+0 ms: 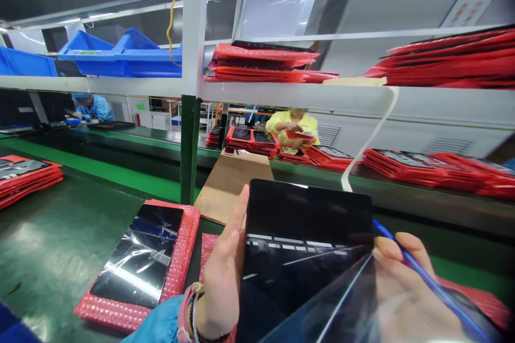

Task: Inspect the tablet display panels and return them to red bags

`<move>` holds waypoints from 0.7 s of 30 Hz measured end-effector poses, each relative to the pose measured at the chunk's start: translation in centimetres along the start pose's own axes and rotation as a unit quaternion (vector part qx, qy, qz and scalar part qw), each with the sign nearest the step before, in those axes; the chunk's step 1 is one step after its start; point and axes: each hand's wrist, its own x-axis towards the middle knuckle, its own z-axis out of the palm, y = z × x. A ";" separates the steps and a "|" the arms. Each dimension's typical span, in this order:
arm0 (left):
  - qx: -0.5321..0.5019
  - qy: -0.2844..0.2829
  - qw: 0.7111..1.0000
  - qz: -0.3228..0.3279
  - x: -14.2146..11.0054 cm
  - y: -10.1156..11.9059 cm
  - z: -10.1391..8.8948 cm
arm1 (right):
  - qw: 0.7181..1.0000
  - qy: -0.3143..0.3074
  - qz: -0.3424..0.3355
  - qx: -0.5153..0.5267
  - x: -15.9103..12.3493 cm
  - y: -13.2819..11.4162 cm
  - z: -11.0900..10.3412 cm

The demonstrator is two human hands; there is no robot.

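My left hand [221, 270] is closed on the left edge of a black glossy tablet screen [298, 214], held tilted up in front of me. A clear protective film [338, 300] is lifted off the lower right part of the screen. My right hand [410, 284] pinches the film's edge between thumb and finger at the screen's right side. The same hand holds a slim blue pen-like stick [432, 281]. To the left, another black screen [139, 254] under wrinkled film lies on red bubble-wrap bags [181, 273].
A cardboard sheet [233, 185] lies beyond my left hand. Red-bagged stacks [26, 177] sit at far left, with more [265, 61] on the shelf. Blue bins [120, 56] stand upper left. A green post [189, 150] rises ahead. Two people [295, 131] work across the bench.
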 end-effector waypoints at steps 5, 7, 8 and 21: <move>-0.034 -0.094 0.995 0.007 -0.4 0.3 0.3 | 0.996 0.082 -0.004 0.024 -0.7 -0.9 0.4; -0.026 -0.095 0.995 0.018 -0.5 0.1 0.2 | 0.996 0.075 -0.035 0.024 -1.1 -0.9 0.6; -0.024 -0.097 0.995 0.020 -0.6 0.1 0.1 | 0.997 0.067 -0.045 0.020 -1.4 -1.0 0.7; 0.222 0.048 0.963 -0.145 -0.6 -2.3 -3.7 | 0.974 -0.102 -0.094 -0.181 -1.4 4.4 -1.8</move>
